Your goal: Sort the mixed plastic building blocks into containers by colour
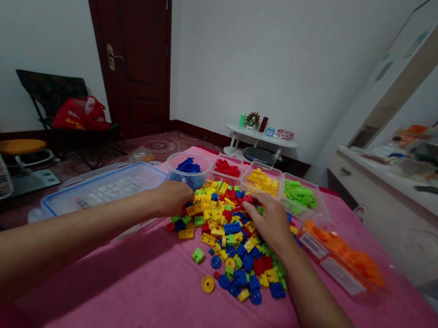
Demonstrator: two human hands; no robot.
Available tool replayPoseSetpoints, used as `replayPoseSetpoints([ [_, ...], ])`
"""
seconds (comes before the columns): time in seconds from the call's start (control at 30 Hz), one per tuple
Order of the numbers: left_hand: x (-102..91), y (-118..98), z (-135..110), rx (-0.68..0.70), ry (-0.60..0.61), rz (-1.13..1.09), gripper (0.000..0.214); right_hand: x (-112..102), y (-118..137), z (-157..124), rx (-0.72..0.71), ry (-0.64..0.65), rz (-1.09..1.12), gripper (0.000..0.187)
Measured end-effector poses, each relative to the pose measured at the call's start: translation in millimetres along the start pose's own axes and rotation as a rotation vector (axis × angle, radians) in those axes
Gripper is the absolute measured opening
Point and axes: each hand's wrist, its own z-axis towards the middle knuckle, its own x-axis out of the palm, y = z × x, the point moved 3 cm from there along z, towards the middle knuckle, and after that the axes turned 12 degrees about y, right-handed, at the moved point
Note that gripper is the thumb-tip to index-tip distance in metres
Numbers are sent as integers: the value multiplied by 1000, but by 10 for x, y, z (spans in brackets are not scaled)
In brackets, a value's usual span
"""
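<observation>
Head view: a loose heap of plastic building bricks (218, 216) lies mid-table on a pink cloth (125, 291), both hands at its edges.
Blue-sealed lid: a clear plastic lid (119, 186), far left; likely light and slightly flexible, best taken by its rim.
Left hand: the left hand (177, 198) is curled against the heap's left edge; its fingertips are hidden, so I cannot tell whether it pinches anything.
Round tub: a clear round tub (173, 175) behind that hand holds blue bricks (188, 165); its thin wall probably gives when squeezed.
Yellow wheel: this wheel (208, 284) lies flat at the near edge; its round rim may roll, so the edge suits thumb and forefinger.
Red bricks: small pieces (227, 168) in a square container; light, stiff, hard to break, best pinched across opposite sides.
Yellow bricks: these (262, 181) fill the next container; smooth faces could slip, while studs should give grip.
Right hand: the right hand (270, 216) reaches over the heap, thumb apart from forefinger near red pieces; whether something is pinched, I cannot tell.
Green bricks: these (299, 193) sit in a container beyond the right hand.
Orange bricks: a labelled clear box (343, 276), far right, holds these (348, 254); filled, it probably wants support from both sides.
</observation>
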Motion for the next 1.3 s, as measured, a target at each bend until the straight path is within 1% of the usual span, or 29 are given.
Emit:
replayPoseSetpoints([
  [0.07,115,16,27,11,-40,-16,37,-42,15,4,13,-47,36,21],
  [0.17,226,42,78,28,-102,-53,33,-95,36,-1,31,-121,115,21],
  [0.23,265,63,96,23,-93,-80,25,-122,39,-6,54,-157,216,22],
  [0.33,253,99,80,-1,-53,-122,16,-160,27,-5,104,-196,460,26],
  [0.4,162,125,54,-15,-85,-150,16,-180,4,-2,162,-223,681,28],
  [0.5,-87,132,70,-13,-187,-257,22,-169,-50,-2,304,-270,1114,27],
  [0.57,-261,80,165,23,-214,-411,25,-133,-79,-6,405,-286,1380,25],
  [0.63,-388,-32,339,68,-200,-573,27,-100,-99,-11,486,-284,1530,23],
  [0.67,-430,-105,447,81,-192,-618,28,-90,-109,-14,513,-278,1558,22],
  [0.7,-462,-185,560,84,-204,-617,28,-85,-119,-16,527,-274,1561,22],
  [0.77,-496,-342,784,28,-253,-503,27,-88,-140,-19,530,-277,1533,22],
  [0.83,-500,-476,978,-63,-288,-367,27,-100,-156,-22,516,-287,1502,24],
  [0.9,-492,-577,1131,-110,-280,-309,28,-115,-164,-24,509,-301,1492,25],
  [0.97,-485,-640,1240,-117,-244,-300,33,-126,-165,-26,517,-304,1490,25],
  [1.07,-481,-682,1324,-116,-199,-290,39,-128,-159,-29,542,-305,1505,23],
  [1.13,-473,-703,1331,-104,-180,-287,35,-118,-157,-34,545,-313,1513,23],
  [1.23,-453,-737,1279,-69,-182,-287,27,-87,-168,-46,547,-320,1503,24],
  [1.3,-446,-750,1214,-55,-214,-284,25,-64,-188,-51,542,-317,1495,25],
])
